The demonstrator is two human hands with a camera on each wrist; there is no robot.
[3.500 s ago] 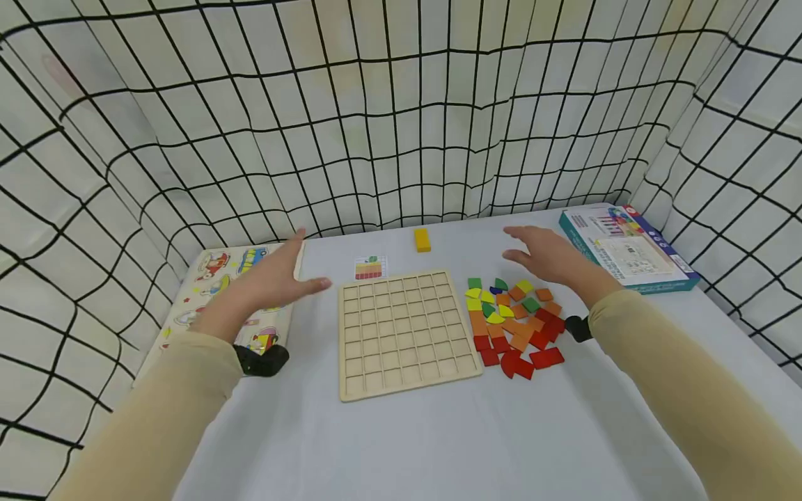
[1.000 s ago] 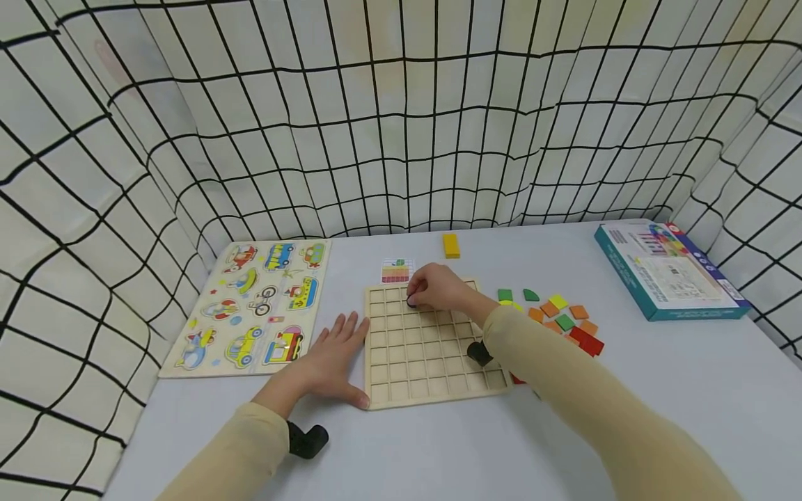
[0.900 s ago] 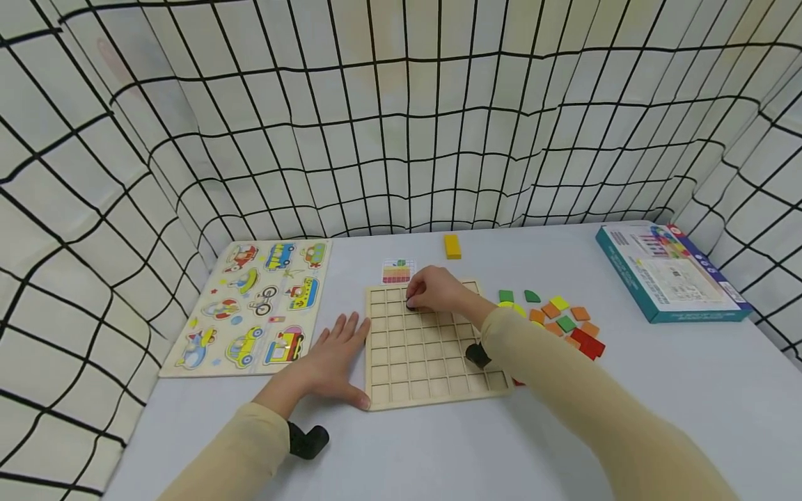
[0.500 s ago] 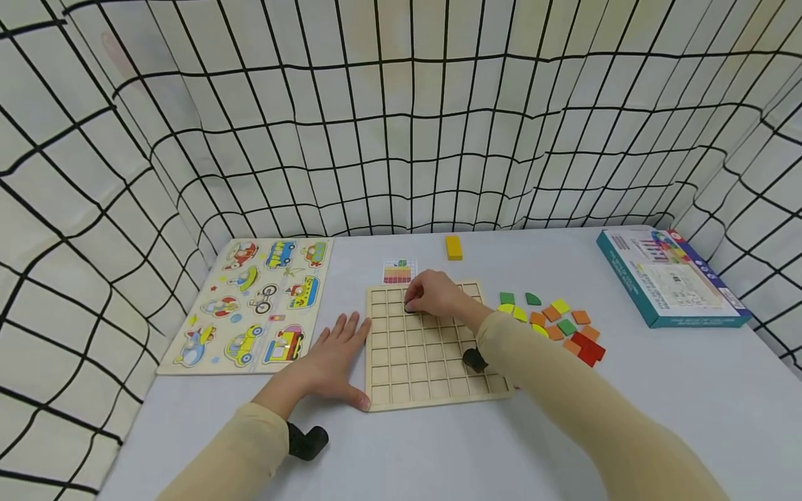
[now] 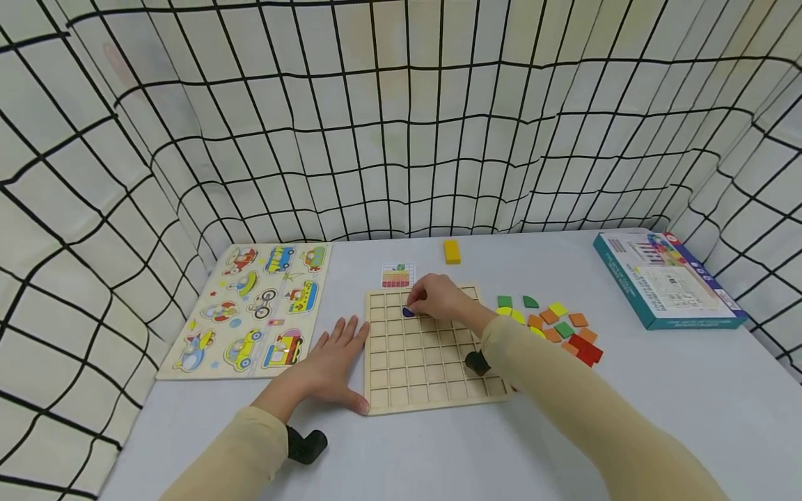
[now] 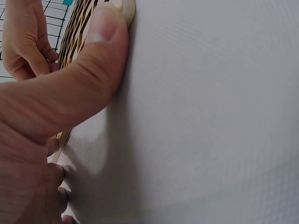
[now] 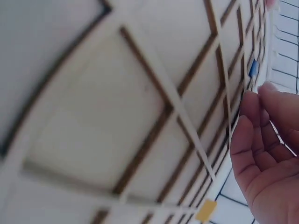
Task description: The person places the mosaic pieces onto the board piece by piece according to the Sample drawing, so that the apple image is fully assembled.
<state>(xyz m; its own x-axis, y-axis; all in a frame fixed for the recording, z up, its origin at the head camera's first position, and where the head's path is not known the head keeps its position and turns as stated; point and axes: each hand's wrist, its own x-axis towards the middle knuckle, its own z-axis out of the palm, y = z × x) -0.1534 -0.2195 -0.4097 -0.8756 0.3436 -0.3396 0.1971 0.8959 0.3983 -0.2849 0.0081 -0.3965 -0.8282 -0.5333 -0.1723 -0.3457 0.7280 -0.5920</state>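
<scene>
My left hand (image 5: 330, 365) lies with fingers spread along the left edge of the wooden grid board (image 5: 432, 372); its thumb (image 6: 105, 28) touches the near corner. Over the board's upper left cells is my right hand (image 5: 438, 298), its fingers loosely curled. A small blue quarter-round tile (image 5: 408, 312) shows at the fingertips in the head view. From the right wrist, this tile (image 7: 252, 68) sits in the grid just beyond the thumb and index tips, with a small gap between. A printed pattern card (image 5: 397, 276) lies behind the board.
Several red, orange, yellow and green tiles (image 5: 564, 330) lie right of the board, partly behind the right sleeve. A vehicle picture puzzle (image 5: 250, 306) is at left, a teal-edged box (image 5: 673, 282) at right. A yellow block (image 5: 452, 252) stands at the back, before black netting (image 5: 407, 125).
Both hands came from mid-air to the board, the right bringing the small dark blue tile to the upper left cells. Over the last second the tile shows more clear of the right fingertips.
</scene>
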